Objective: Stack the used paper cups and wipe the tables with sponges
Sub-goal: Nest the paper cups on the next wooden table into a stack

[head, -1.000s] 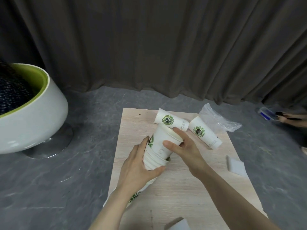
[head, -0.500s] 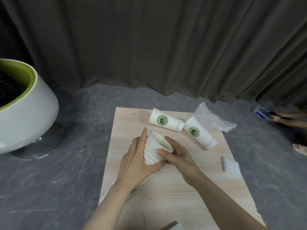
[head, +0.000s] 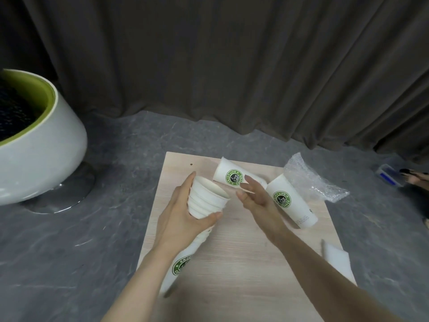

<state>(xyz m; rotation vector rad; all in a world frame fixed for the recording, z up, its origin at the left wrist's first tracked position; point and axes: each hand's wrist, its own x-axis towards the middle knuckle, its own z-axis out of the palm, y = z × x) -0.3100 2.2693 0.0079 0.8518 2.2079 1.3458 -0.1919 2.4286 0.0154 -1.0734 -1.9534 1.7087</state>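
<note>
The left hand (head: 183, 219) holds the stack of cups (head: 204, 201) tight above the worktop (head: 243, 275). The right hand (head: 257, 201) is open and empty; I think it grabs the lying cup (head: 234, 176) next

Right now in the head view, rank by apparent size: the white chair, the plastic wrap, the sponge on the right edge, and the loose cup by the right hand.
1. white chair
2. loose cup
3. plastic wrap and sponge: look alike, unranked.

Dim, even overhead light; soft shadows under the cups (head: 291, 201). Wide-angle bowing at edges. Slight motion blur on hands.
</note>
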